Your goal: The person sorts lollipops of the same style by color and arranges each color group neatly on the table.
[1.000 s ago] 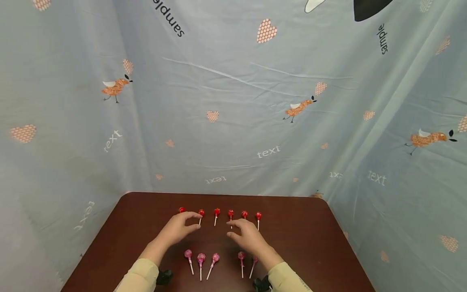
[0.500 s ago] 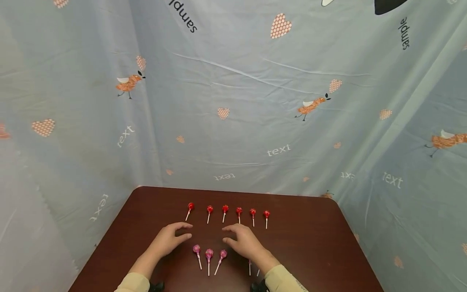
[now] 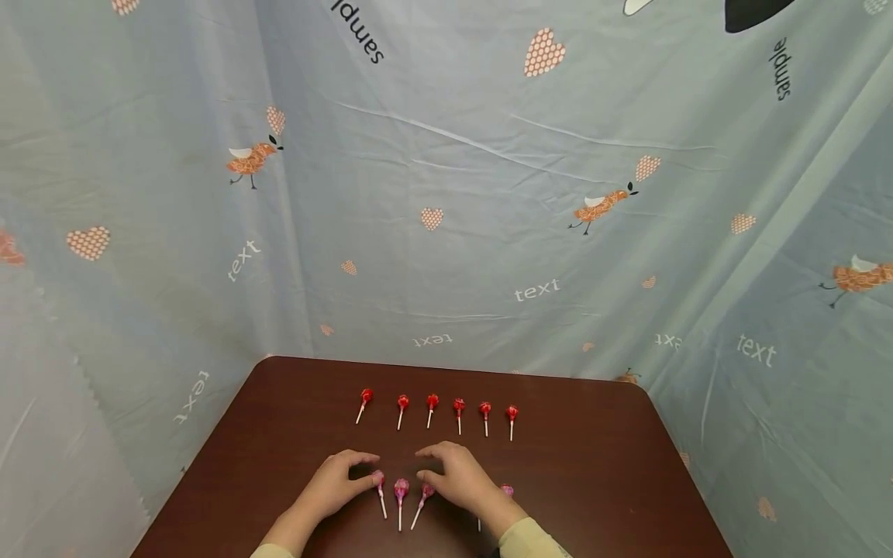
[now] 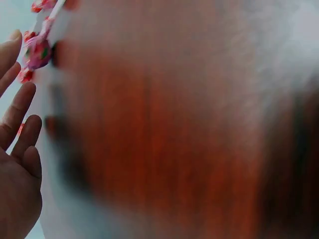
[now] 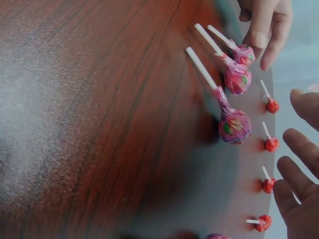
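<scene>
My left hand (image 3: 333, 487) hovers at the left of the near row, fingers spread from the thumb, nothing held. Its thumb tip overlaps the leftmost pink lollipop (image 3: 379, 478) in the head view; I cannot tell if they touch. In the middle lies another pink lollipop (image 3: 401, 488). A third pink lollipop (image 3: 427, 490) sits beside the thumb of my right hand (image 3: 456, 479), which is also loosely spread and holds nothing. The right wrist view shows these pink lollipops (image 5: 235, 126) with white sticks. Under the right forearm, a further pink lollipop (image 3: 508, 490) is partly hidden.
Farther back on the dark brown table (image 3: 579, 457) runs a row of several red lollipops (image 3: 432, 401), sticks toward me. A pale blue printed curtain (image 3: 391, 271) hangs behind the table's far edge and along its sides.
Both hands have drawn back toward me, from the red row to the pink row. The head view has turned slightly left. The lollipops appear unmoved on the table.
</scene>
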Available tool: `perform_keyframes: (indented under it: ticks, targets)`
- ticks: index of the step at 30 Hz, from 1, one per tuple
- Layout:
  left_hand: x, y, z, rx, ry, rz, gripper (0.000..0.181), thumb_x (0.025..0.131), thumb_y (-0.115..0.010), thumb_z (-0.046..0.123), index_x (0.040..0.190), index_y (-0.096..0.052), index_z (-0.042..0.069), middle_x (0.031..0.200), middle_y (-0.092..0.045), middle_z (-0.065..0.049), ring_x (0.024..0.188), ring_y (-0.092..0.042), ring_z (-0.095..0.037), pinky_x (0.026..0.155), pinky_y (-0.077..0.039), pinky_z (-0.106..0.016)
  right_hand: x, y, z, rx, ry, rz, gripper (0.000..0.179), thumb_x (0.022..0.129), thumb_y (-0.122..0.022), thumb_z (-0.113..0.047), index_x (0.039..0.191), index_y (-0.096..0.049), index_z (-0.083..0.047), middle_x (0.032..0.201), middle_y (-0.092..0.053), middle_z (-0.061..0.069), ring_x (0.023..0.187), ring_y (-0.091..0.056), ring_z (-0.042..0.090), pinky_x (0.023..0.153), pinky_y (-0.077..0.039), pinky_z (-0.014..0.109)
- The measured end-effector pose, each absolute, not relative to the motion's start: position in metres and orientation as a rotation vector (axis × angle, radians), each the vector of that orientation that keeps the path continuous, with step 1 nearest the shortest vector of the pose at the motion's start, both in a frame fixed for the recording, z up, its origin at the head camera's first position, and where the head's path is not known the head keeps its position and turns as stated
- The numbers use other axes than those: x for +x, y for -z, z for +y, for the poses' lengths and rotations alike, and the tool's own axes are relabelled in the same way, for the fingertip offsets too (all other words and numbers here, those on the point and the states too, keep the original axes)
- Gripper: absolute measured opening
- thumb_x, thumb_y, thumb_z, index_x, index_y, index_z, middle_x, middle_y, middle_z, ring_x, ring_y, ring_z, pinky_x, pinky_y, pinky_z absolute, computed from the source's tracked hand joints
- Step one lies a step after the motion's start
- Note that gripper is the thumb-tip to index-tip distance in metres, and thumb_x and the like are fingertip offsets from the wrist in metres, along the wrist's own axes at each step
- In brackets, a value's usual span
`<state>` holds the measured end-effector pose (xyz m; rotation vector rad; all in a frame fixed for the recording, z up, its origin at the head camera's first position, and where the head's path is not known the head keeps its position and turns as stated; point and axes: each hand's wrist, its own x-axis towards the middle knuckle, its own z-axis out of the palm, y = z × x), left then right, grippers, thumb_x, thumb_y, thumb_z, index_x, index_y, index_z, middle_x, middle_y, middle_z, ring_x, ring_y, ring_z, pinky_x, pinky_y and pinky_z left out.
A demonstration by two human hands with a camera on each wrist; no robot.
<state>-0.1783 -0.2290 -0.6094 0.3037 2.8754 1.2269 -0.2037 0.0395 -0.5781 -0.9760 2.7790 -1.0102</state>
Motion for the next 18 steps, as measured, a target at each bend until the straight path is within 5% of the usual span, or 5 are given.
perform_keyframes:
  ticks: [10,18]
  targets:
    - [-0.176,0.619,-0.219,0.237,-1.137,2.947,0.024,0.082,-0.080,0.040,0.103,-0.076,0.028,0.106,-0.066,0.013,0.107,-0.053,-0.029,0.086,-0.038,-0.062,-0.203,0.580,0.033,-1.069,0.945,2.804,0.029,0.090,-0.073,-0.021,0.117,-0.072,-0.011,0.113,-0.069,-0.004,0.108,-0.061,0.014,0.093,-0.048,0.034]
    - [-0.174,0.621,-0.217,0.218,-1.128,2.960,0.025,0.082,-0.079,0.039,0.104,-0.075,0.028,0.104,-0.067,0.015,0.108,-0.054,-0.029,0.087,-0.038,-0.062,-0.196,0.584,0.015,-1.065,0.642,2.869,0.034,0.092,-0.070,-0.038,0.120,-0.072,-0.017,0.111,-0.069,-0.006,0.110,-0.058,0.022,0.091,-0.047,0.045]
